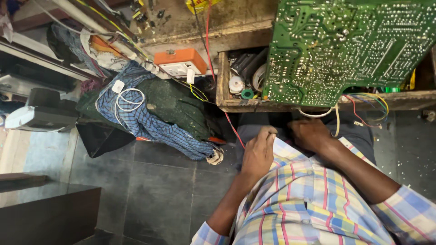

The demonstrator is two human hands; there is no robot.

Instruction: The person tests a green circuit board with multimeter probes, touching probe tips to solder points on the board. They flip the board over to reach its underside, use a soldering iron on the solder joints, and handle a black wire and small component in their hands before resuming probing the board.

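left hand point(258, 152) curled shut, empty, in lap | right hand point(311, 134) closed near wires point(363, 106), grip unclear | green board point(345, 45) leans over bench edge point(281, 105) so wires hang

A worn wooden workbench point(245, 34) carries a large green printed circuit board point(345, 45) resting across its open wooden drawer point(223, 86); an orange and white plastic box point(180, 62) sits at its edge; the dark grey tiled floor point(159, 190) bears a blue checked cloth point(145, 120) and a black plastic bag point(97, 138).
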